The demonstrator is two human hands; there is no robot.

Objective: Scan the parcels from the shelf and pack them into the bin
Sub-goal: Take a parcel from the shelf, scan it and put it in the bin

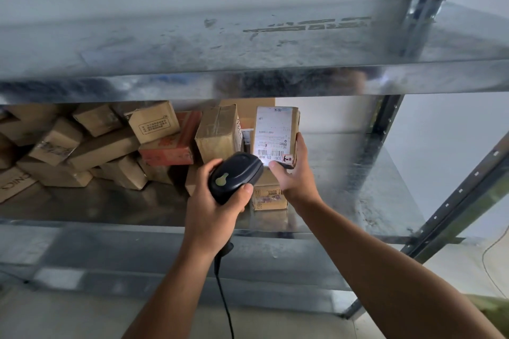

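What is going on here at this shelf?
The left hand grips a dark corded scanner and points it at the white label of a small cardboard parcel, which the right hand holds upright over the metal shelf. The scanner's light falls on the barcode. Other parcels lie piled on the shelf behind.

A pile of boxes (pixel 110 146) lies on the shelf (pixel 358 173), on the left side. The left hand (pixel 217 201) holds the scanner (pixel 237 176) in front of the pile. Just right of it, the right hand (pixel 294 173) holds a parcel (pixel 275 132) up. A small box (pixel 268 197) sits under that parcel.
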